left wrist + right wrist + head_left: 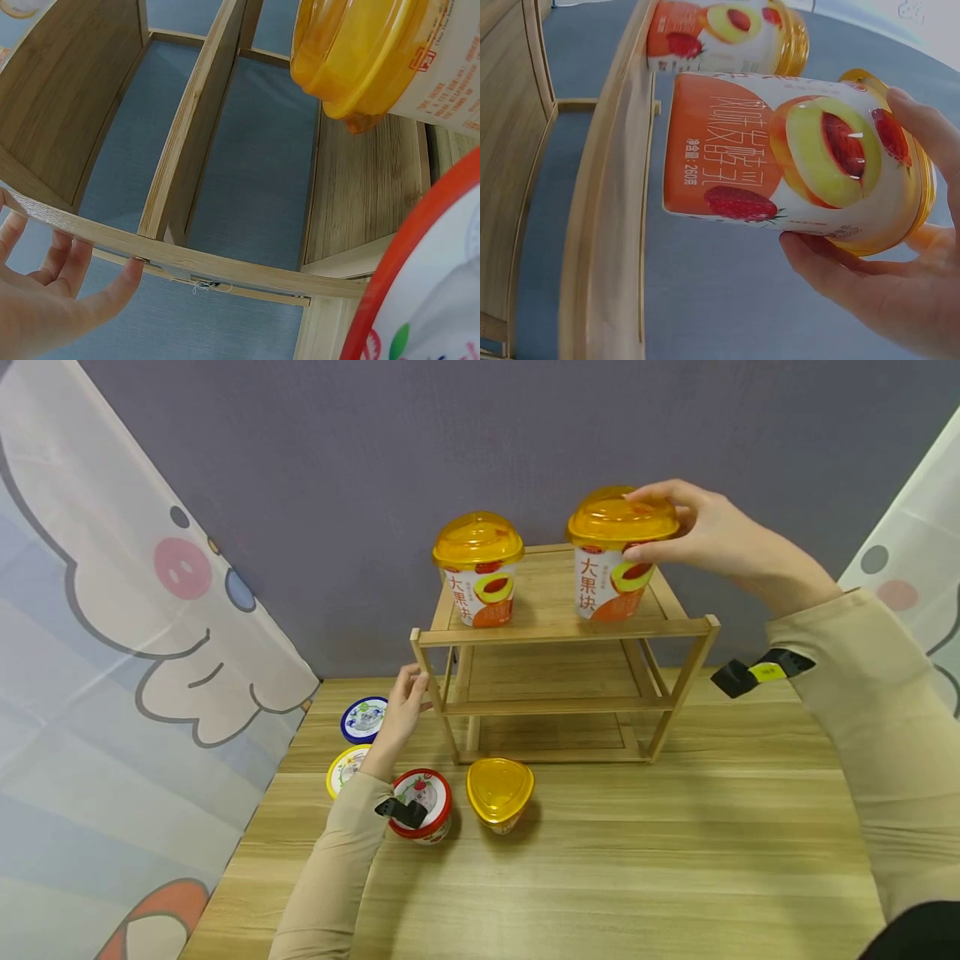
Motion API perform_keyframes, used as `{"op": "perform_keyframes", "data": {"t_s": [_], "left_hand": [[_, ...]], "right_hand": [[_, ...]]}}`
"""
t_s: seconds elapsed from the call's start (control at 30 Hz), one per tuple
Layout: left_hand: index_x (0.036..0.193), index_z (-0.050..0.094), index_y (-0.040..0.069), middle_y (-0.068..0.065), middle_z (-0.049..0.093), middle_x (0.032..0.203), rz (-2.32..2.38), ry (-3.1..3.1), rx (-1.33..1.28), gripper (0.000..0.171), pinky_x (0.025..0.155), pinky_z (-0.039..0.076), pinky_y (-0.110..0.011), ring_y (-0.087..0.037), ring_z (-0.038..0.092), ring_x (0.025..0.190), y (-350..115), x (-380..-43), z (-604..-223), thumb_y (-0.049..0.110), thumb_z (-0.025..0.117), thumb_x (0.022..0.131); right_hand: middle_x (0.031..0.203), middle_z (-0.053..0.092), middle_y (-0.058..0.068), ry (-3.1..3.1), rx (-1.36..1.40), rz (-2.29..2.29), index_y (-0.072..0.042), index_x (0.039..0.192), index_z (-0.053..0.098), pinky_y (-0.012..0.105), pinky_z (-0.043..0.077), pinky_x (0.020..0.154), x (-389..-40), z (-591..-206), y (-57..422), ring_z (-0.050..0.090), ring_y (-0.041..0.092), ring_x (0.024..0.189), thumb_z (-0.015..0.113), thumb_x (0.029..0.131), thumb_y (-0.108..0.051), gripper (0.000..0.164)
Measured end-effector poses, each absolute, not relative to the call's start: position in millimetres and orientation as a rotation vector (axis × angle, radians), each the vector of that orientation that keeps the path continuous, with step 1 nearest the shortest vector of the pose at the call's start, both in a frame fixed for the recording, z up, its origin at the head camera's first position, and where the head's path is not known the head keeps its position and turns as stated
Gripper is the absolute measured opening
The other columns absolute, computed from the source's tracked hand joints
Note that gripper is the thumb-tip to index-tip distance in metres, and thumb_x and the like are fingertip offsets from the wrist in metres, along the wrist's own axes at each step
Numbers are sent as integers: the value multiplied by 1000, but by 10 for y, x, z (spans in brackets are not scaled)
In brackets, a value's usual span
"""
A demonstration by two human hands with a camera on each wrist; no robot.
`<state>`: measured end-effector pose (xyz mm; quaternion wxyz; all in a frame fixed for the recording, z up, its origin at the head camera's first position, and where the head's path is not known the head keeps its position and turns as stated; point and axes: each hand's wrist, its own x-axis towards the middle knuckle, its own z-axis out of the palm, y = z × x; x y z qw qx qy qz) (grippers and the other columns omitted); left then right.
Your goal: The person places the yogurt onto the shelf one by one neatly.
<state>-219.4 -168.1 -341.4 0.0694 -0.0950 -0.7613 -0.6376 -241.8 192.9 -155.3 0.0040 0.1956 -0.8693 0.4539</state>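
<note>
My right hand (pixel 708 531) holds a yogurt cup (pixel 735 150) with a domed orange lid, thumb and fingers round its lid and upper side. The cup is upright at the right of the top board of a wooden rack (pixel 555 631); whether its base touches the board, I cannot tell. A matching yogurt cup (pixel 483 593) stands at the left of that board. Down at the rack's left front post, my left hand (pixel 405 702) grips the wood, its thumb (pixel 124 285) against the post in the left wrist view.
On the table (pixel 637 860) before the rack are an orange-lidded cup (pixel 500 793) and a red-lidded tub (pixel 442 797). A blue-lidded tub (pixel 363 720) and a yellow-lidded tub (pixel 343 768) stand left of my left forearm. A grey wall (pixel 360 443) rises behind the rack.
</note>
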Motion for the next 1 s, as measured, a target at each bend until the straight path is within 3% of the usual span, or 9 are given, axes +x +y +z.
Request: {"op": "perform_keyframes", "data": {"t_s": [0.17, 0.53, 1.0], "left_hand": [[115, 36, -4, -22, 43, 102, -1931, -2288, -297, 25, 87, 41, -53, -36, 43, 103, -1683, -2194, -3415, 12, 33, 97], [116, 36, -4, -22, 43, 102, -1942, -2280, -301, 25, 88, 40, -54, -34, 42, 102, -1685, -2203, -3425, 11, 32, 97], [116, 37, -5, -22, 44, 102, -1953, -2263, -299, 24, 88, 40, -55, -35, 43, 101, -1683, -2200, -3424, 10, 33, 97]], "right_hand": [[125, 41, 11, -2742, 585, 1459, -24, 134, 32, 49, 21, 100, -2502, -1579, 1960, 41, 20, 108, 63, 82, -23, 61], [117, 44, 8, -2766, 562, 1443, -22, 135, 31, 48, 25, 98, -2635, -1647, 2033, 42, 21, 106, 64, 82, -23, 62], [120, 43, 12, -2796, 561, 1405, -21, 136, 30, 47, 30, 96, -2692, -1679, 2039, 45, 17, 103, 64, 82, -24, 64]]}}
